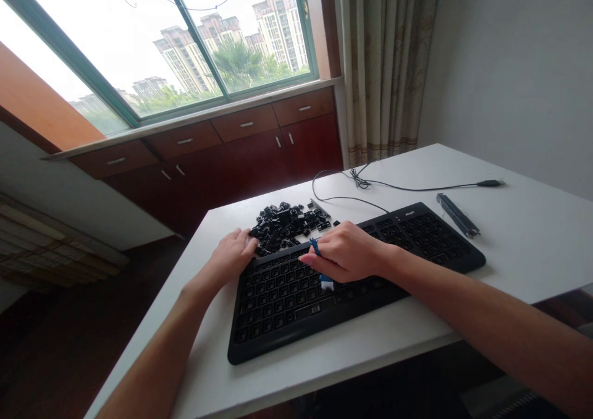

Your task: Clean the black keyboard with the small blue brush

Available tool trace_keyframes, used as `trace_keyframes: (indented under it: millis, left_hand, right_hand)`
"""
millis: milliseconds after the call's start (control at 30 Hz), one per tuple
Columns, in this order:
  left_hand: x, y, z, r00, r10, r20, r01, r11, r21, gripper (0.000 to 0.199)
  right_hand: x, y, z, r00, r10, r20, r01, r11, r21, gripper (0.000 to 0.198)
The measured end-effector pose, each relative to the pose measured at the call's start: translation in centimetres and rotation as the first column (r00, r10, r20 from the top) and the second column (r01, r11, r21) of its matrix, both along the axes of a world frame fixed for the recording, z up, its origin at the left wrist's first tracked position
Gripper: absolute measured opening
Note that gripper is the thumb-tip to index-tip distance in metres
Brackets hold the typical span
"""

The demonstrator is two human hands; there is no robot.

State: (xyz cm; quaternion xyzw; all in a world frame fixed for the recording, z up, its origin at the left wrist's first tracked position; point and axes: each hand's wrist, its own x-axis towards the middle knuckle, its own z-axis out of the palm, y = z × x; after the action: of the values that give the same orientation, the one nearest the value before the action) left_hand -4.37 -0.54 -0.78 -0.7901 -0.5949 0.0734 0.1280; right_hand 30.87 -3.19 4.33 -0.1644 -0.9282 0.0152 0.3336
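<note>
At left, a person's left hand (234,252), half-open with fingers loosely bent, rests at the back corner of a black keyboard (356,295), its fingertips beside a heap of loose black keycaps (282,224); it appears to grip nothing, though whether it bears down on the frame cannot be told from here. Toward the middle, the right hand (345,255) is closed around a small blue brush (327,278), its white bristles (327,285) angled down at the bare key sockets (278,292). To an onlooker, the brushing would go best with the left palm bracing that corner against sliding, the bristles drawn lightly along one row at a time, and each stroke flicked away from the heap, lest caps scatter or grit drop back into the wells. The keyboard lies across a white worktop (519,233); the keycaps sit behind its left half, a thin cable (417,189) runs behind its right half to a plug (490,183), and slim dark pieces (458,215) lie just beside its right end. Beyond, left to right: a shadowed patterned curtain (50,246), a green-framed window (195,36) facing apartment blocks (280,26), reddish-brown cabinets (241,153) below, a long pale curtain (384,67) and a plain wall (509,67).
</note>
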Motion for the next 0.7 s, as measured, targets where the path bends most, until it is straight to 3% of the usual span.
trace_keyframes:
  millis: [233,467,700]
  left_hand:
    - [-0.45,0.08,-0.34,0.998,-0.039,-0.052,0.04,0.999,0.018,0.043]
    - [-0.6,0.08,-0.35,0.995,-0.091,-0.052,0.093,0.995,0.047,0.039]
    - [-0.57,0.15,-0.42,1.0,-0.025,0.013,0.025,0.999,0.028,0.042]
  right_hand:
    - [-0.14,-0.04,-0.05,0.999,-0.033,-0.015,0.034,0.999,0.029,0.052]
    - [0.03,0.04,0.01,0.998,0.031,-0.047,-0.032,0.999,-0.014,0.051]
    - [0.06,0.1,0.05,0.999,0.041,-0.026,-0.042,0.997,-0.065,0.052]
